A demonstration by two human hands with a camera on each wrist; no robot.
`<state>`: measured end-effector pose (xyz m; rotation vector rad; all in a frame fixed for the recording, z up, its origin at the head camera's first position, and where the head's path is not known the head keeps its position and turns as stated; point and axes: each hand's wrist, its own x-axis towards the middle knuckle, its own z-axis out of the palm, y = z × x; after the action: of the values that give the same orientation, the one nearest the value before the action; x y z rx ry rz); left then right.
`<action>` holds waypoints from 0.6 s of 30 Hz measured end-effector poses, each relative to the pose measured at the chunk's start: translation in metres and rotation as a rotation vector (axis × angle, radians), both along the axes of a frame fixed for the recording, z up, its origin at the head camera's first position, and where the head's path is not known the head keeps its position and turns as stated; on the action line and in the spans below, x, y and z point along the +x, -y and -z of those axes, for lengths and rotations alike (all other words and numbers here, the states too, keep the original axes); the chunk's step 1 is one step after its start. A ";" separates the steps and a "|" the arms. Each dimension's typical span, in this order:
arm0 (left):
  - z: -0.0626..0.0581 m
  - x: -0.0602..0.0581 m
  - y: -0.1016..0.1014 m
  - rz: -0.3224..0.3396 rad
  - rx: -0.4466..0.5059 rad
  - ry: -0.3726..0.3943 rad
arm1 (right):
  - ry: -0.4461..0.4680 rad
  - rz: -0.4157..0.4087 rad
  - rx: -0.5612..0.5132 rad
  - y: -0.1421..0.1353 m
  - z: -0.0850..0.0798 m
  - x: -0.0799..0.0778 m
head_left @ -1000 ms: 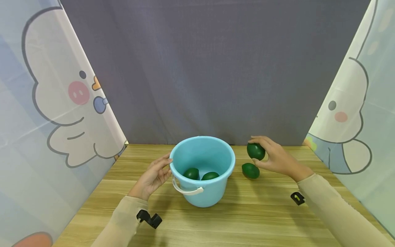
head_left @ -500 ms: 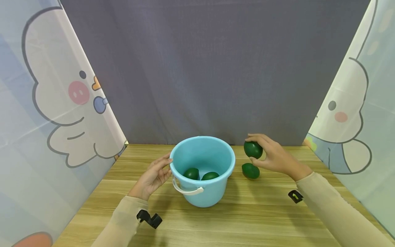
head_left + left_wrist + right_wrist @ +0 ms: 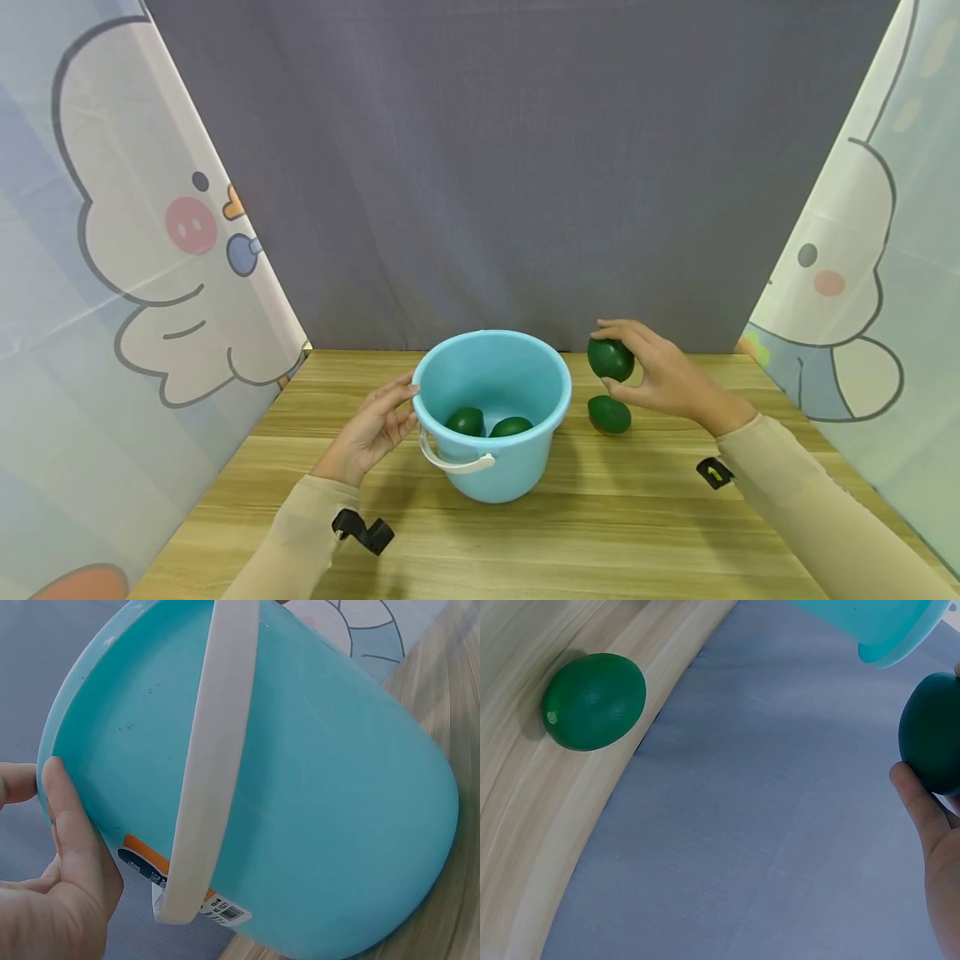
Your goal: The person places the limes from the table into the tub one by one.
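Green fruit [image 3: 611, 360] pinched in right grip [image 3: 666, 379], left grip [image 3: 373, 431] pinching blue bucket rim [image 3: 492, 442].

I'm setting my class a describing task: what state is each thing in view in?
Blue bucket: upright, open-topped
White handle: down
Two fruits in bucket: lying at the bottom
Held green fruit: above the wooden table
Other green fruit: lying on the table
Left hand: holding the bucket's rim
Right hand: pinching the held fruit
Grey curtain: hanging
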<state>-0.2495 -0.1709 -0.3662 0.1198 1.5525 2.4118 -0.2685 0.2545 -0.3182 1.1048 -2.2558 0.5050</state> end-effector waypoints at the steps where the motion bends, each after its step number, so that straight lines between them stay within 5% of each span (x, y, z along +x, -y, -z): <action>1: 0.000 0.000 0.000 0.000 0.000 0.000 | 0.000 -0.001 0.001 0.000 -0.001 0.000; 18: 0.000 0.000 0.000 0.006 0.008 -0.004 | 0.003 -0.015 0.009 0.006 -0.010 0.002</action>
<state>-0.2492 -0.1714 -0.3662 0.1314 1.5418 2.4148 -0.2665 0.2487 -0.3080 1.1268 -2.2563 0.5035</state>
